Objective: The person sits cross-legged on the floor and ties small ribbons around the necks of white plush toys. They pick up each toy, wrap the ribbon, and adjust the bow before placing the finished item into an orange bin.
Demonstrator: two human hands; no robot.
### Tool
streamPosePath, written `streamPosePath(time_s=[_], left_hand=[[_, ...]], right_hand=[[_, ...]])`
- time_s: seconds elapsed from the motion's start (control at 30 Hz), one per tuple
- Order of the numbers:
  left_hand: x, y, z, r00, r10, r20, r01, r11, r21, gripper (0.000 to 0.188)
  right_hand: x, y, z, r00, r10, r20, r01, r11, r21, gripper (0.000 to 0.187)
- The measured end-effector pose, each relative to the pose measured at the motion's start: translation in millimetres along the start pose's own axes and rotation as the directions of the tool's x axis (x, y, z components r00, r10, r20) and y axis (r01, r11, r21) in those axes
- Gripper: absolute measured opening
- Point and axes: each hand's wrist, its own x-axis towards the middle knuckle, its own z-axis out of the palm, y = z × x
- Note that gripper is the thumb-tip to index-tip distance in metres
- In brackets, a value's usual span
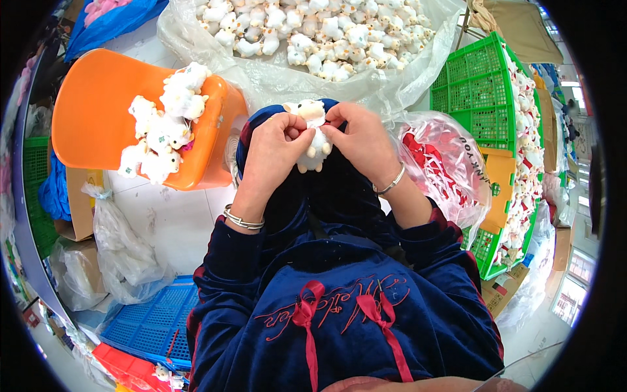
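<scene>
A small white plush animal (314, 159) with a cream muzzle is upright at my knees, its head toward the top of the picture. A bit of red strip (321, 126) shows at its neck, mostly covered by fingers. My left hand (277, 145) is closed in a pinch at the left side of the neck. On the other side my right hand (363, 136) pinches with thumb and forefinger at the strip. Whether the left fingertips grip the strip or the plush itself is hard to see.
An orange chair (98, 111) at left bears several white plush animals (163, 127). Ahead, a large clear plastic sack (261, 73) holds a heap of them. To the right are a bag of red-and-white strips (434, 166) and a green crate (473, 98) with plush animals.
</scene>
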Motion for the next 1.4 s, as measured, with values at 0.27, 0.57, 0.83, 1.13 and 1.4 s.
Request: streamPosePath(time_s=[0.27,0.57,0.83,1.13,1.4], left_hand=[[-3.7,-1.5,-3.0,1.0,-0.018,0.002,0.018,0.997,-0.077,0.022],[-2.5,-2.1,0.2,0.999,-0.02,-0.043,0.019,0.999,-0.029,0.023],[-2.7,-12.0,1.4,0.999,0.049,-0.014,-0.05,0.998,-0.037,0.02],[0.7,-25.6,-1.6,0.998,0.011,0.055,0.0,0.98,-0.201,0.025],[-3.3,-10.4,-8.5,0.997,0.074,0.024,-0.07,0.991,-0.113,0.019]], right_hand=[[1.0,-4.6,6.6,0.901,0.34,0.268,-0.426,0.807,0.409,0.019],[3.9,6.6,13.6,0.907,0.312,0.282,-0.418,0.747,0.517,0.017],[0.8,22.6,28.6,0.971,0.172,0.165,-0.229,0.865,0.447,0.019],[2.9,23.0,23.7,0.963,0.179,0.201,-0.251,0.868,0.428,0.02],[4.1,18.8,19.5,0.952,0.171,0.253,-0.27,0.859,0.435,0.018]])
